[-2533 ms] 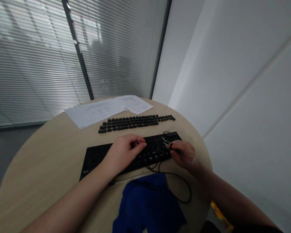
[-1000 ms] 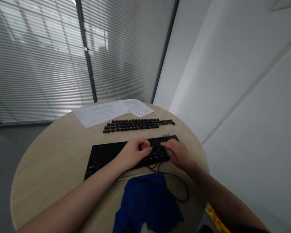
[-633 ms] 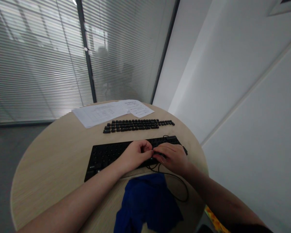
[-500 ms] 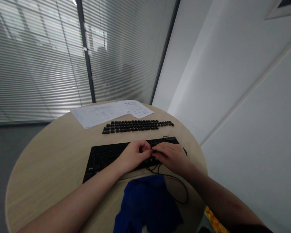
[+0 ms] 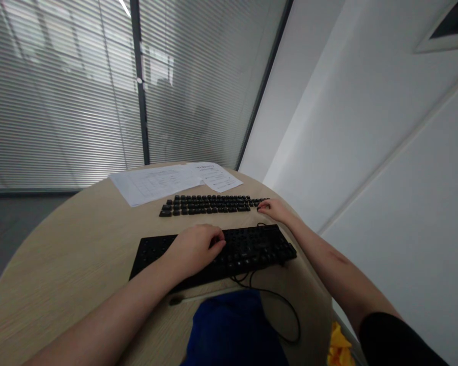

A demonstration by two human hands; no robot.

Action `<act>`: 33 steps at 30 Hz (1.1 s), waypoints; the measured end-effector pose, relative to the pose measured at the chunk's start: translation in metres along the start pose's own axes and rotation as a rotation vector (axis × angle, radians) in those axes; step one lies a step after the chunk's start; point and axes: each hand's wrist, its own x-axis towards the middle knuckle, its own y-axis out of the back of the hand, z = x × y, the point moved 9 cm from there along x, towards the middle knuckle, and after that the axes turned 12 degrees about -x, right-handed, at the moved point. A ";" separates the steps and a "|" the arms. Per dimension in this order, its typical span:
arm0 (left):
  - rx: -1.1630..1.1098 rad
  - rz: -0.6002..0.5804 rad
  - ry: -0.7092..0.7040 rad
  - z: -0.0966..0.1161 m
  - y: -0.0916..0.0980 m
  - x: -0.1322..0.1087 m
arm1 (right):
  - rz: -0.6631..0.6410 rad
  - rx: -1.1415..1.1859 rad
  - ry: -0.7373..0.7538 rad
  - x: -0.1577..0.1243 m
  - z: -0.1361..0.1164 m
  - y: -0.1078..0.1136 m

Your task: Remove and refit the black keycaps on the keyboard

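Note:
A black keyboard (image 5: 252,244) lies on the round wooden table, with key positions showing across its surface. My left hand (image 5: 196,249) rests on its middle, fingers curled in toward the thumb; whether something sits between them is hidden. Beyond the keyboard, loose black keycaps (image 5: 209,204) are lined up in rows. At the right end of those rows is my right hand (image 5: 275,209), its fingertips pinched together on a small dark keycap (image 5: 258,209).
Printed papers (image 5: 160,184) lie at the table's far edge. A blue cloth (image 5: 234,330) is at the near edge, beside a looped black cable (image 5: 295,317). Between keyboard and cloth lies a thin stick-like tool (image 5: 198,296). A white wall (image 5: 366,152) rises on the right.
My right hand has left the keyboard and reached forward to the right end of the keycap rows. My left hand has shifted slightly left, still on the keyboard.

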 end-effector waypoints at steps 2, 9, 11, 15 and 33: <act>0.002 -0.003 0.004 -0.003 0.002 0.000 | -0.035 0.019 0.000 0.009 0.005 -0.014; 0.030 -0.032 -0.001 -0.003 0.001 0.000 | -0.100 0.048 0.020 0.026 0.004 -0.036; 0.038 -0.049 0.002 -0.003 0.000 0.000 | -0.101 0.048 0.027 0.027 0.005 -0.037; 0.052 -0.082 0.022 -0.003 -0.003 0.000 | -0.101 0.054 0.045 0.027 0.007 -0.040; 0.098 -0.109 0.028 -0.003 -0.005 -0.001 | 0.264 0.302 -0.024 0.002 0.016 0.023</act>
